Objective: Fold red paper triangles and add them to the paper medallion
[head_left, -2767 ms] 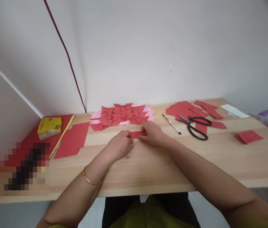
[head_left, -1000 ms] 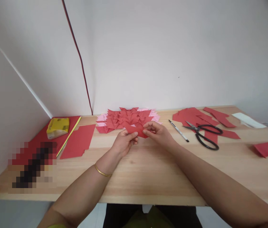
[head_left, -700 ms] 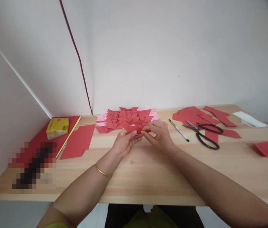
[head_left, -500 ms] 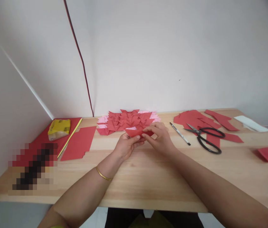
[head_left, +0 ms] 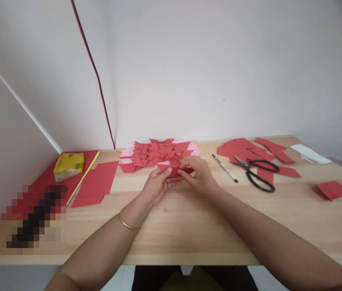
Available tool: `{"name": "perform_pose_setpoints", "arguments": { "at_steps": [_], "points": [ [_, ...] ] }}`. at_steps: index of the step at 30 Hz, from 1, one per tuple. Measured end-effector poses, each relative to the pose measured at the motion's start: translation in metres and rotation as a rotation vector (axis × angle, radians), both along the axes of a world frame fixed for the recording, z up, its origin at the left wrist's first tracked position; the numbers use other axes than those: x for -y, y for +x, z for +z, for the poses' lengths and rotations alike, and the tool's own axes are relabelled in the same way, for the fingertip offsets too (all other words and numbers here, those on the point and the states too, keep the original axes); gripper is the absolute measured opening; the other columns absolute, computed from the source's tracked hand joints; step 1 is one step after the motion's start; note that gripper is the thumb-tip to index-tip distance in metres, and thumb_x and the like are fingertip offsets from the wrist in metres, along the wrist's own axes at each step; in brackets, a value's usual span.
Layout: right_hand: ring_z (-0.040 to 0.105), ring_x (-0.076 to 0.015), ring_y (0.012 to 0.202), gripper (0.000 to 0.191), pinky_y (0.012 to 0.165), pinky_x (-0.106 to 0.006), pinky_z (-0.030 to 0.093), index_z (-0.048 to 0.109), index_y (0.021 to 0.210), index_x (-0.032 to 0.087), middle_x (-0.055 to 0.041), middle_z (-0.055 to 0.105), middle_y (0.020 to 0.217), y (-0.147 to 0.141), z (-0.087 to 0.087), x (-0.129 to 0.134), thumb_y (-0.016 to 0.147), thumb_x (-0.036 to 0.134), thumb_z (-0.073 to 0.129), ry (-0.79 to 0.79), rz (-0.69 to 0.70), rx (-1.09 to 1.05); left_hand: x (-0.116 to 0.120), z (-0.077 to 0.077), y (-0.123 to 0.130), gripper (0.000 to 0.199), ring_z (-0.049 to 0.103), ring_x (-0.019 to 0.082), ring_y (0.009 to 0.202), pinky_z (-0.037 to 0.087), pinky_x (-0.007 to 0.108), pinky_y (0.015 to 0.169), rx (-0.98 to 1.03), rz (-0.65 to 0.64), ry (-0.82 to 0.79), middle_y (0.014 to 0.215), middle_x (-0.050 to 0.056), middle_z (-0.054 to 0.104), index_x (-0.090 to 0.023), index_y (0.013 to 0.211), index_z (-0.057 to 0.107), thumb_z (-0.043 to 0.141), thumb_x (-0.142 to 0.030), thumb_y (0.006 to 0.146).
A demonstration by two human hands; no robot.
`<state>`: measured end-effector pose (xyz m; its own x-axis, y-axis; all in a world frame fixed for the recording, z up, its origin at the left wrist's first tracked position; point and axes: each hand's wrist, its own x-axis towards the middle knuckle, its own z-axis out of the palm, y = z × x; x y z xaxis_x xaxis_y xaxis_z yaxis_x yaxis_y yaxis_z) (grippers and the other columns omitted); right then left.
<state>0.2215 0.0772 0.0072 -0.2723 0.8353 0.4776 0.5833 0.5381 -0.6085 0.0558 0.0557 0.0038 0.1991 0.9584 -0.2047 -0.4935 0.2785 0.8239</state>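
Between my two hands, just above the wooden table, is a small piece of folded red paper. My left hand pinches its left side, thumb on top and fingers beneath. At its right part, my right hand grips the paper between thumb and fingertips. Fingers cover much of the piece, so its full shape is hidden. Right behind the hands lies a cluster of pointed folded red and pink paper pieces.
Black-handled scissors lie on red paper scraps at the right, near a pen. Farther right are a folded red square and a white strip. Red sheets and a yellow packet lie left.
The view has shifted slightly, so the table items appear a little farther left. Both hands keep hold of the folded red paper, with only small finger movement.
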Motion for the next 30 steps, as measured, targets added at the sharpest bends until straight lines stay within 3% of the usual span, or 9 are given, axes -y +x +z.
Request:
{"name": "perform_pose_setpoints", "arguments": {
  "at_steps": [5,11,14,19,24,30],
  "points": [
    [0.063,-0.0204,0.084,0.017,0.092,-0.042,0.035,0.064,0.094,0.022,-0.0046,0.071,0.092,0.003,0.003,-0.001,0.080,0.030,0.061,-0.093,0.027,-0.056,0.000,0.001,0.000,0.026,0.070,0.023,0.078,0.053,0.038,0.079,0.023,0.000,0.007,0.087,0.012,0.073,-0.011,0.091,0.067,0.073,-0.025,0.071],
    [0.063,-0.0171,0.086,0.014,0.081,-0.031,0.046,0.065,0.092,0.021,-0.0036,0.070,0.090,0.007,0.005,-0.004,0.083,0.027,0.055,-0.145,0.259,-0.156,-0.003,0.000,-0.006,0.016,0.069,0.023,0.085,0.051,0.040,0.083,0.074,0.014,0.001,0.087,0.010,0.073,-0.012,0.084,0.066,0.071,-0.019,0.069],
    [0.064,-0.0154,0.084,0.016,0.074,-0.027,0.049,0.064,0.093,0.021,-0.0038,0.069,0.091,0.009,0.004,-0.005,0.086,0.026,0.051,-0.176,0.267,-0.235,-0.004,0.000,-0.008,0.016,0.067,0.021,0.082,0.052,0.039,0.080,0.055,0.028,-0.005,0.087,0.008,0.072,-0.013,0.082,0.066,0.069,-0.015,0.066],
    [0.062,-0.0157,0.084,0.016,0.077,-0.029,0.048,0.063,0.089,0.020,-0.0045,0.068,0.089,0.009,0.002,-0.004,0.087,0.025,0.048,-0.077,0.214,-0.205,-0.003,-0.001,-0.005,0.025,0.065,0.017,0.088,0.050,0.033,0.084,-0.011,0.028,0.060,0.088,0.006,0.071,-0.013,0.084,0.069,0.066,-0.005,0.060],
    [0.061,-0.0167,0.082,0.014,0.074,-0.031,0.049,0.062,0.091,0.021,-0.0051,0.066,0.089,0.008,-0.004,-0.008,0.088,0.024,0.048,0.058,0.239,-0.216,-0.005,-0.003,-0.002,0.027,0.066,0.018,0.089,0.050,0.032,0.086,0.026,0.044,0.083,0.090,0.008,0.072,-0.012,0.085,0.070,0.072,-0.007,0.059],
    [0.047,-0.0249,0.118,0.013,0.089,-0.041,0.047,0.063,0.092,0.022,-0.0116,0.055,0.110,0.008,-0.004,-0.011,0.084,0.018,0.053,0.198,0.173,-0.247,-0.005,0.002,0.000,0.026,0.067,0.018,0.085,0.051,0.033,0.084,0.034,0.210,0.035,0.087,0.006,0.073,-0.012,0.081,0.069,0.077,-0.009,0.056]
  ]
}}
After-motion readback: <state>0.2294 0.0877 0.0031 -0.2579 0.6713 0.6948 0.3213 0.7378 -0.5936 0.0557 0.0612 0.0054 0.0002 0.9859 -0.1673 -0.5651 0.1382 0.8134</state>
